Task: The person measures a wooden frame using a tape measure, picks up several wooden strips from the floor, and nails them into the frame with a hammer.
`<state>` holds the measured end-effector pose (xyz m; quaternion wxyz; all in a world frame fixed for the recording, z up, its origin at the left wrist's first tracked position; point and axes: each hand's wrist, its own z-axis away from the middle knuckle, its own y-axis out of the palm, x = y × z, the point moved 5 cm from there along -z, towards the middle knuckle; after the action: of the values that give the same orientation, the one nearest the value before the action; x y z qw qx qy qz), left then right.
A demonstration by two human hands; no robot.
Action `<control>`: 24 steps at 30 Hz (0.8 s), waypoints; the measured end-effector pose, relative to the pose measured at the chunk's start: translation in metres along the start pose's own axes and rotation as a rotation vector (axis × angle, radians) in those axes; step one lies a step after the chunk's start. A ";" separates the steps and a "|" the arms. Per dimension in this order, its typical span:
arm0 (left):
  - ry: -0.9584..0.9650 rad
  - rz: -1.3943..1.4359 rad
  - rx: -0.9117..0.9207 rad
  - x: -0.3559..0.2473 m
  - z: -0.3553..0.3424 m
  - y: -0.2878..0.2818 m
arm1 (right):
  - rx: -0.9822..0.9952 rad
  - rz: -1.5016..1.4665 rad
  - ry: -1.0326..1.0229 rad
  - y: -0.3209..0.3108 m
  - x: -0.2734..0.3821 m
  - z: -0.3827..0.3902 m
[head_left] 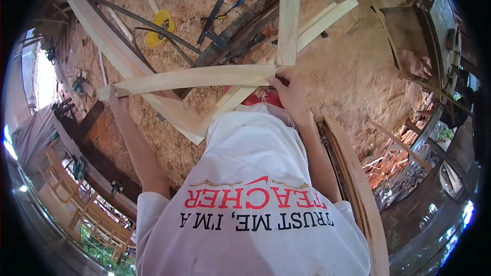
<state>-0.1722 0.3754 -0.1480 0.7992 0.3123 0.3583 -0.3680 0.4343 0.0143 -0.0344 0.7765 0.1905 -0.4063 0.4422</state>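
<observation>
A pale wooden board lies crosswise in front of me, at a slight slant. My left hand grips its left end, thumb on top. At the other end, the fingers of my right hand close around the board's edge. Beneath the board is a larger angled frame of pale planks, with one corner close to my shirt. A separate pale upright plank stretches away just beyond my right hand.
Sawdust covers the ground. Farther off lie a yellow round object, a dark metal square, a screwdriver and a dark beam. A long curved plank runs along my right side; wooden framework stands at left.
</observation>
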 end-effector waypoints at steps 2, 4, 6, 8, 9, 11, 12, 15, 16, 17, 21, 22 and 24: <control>0.046 0.019 0.002 0.004 0.016 0.007 | 0.004 0.034 0.005 -0.002 -0.004 -0.001; 0.030 0.039 -0.009 0.006 0.025 0.008 | 0.015 -0.014 -0.027 -0.005 -0.004 -0.001; 0.009 0.048 -0.004 0.007 0.030 0.010 | 0.013 -0.031 -0.045 -0.007 -0.001 -0.001; -0.013 0.041 0.023 0.008 0.035 0.014 | 0.021 -0.014 -0.024 -0.008 0.003 -0.001; -0.015 0.024 0.038 0.008 0.039 0.018 | -0.005 0.098 -0.041 -0.010 0.007 -0.001; -0.027 -0.007 0.015 0.010 0.054 0.028 | -0.020 0.290 -0.054 -0.012 0.013 -0.001; -0.006 0.005 -0.036 0.014 0.065 0.035 | 0.014 0.281 -0.034 -0.010 0.014 -0.001; 0.063 -0.407 -0.272 0.012 0.121 0.063 | 0.015 0.264 -0.023 -0.015 0.017 0.002; 0.385 -0.664 -0.396 0.007 0.152 0.081 | -0.013 0.265 -0.049 -0.018 0.018 0.005; 0.724 -0.926 -0.510 0.004 0.191 0.106 | -0.018 0.253 -0.075 -0.021 0.018 0.006; 0.809 -1.055 0.401 0.069 0.325 0.208 | -0.190 0.284 -0.235 -0.044 0.021 0.012; 0.909 -1.181 0.537 0.093 0.359 0.235 | -0.241 0.228 -0.236 -0.050 0.019 0.010; 1.049 -1.278 0.898 0.135 0.416 0.279 | -0.261 0.141 -0.230 -0.058 0.016 0.002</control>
<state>0.2613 0.1579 0.0374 -0.0128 0.4614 0.6005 -0.6530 0.4864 -0.0095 -0.0170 0.7101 0.1086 -0.5587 0.4146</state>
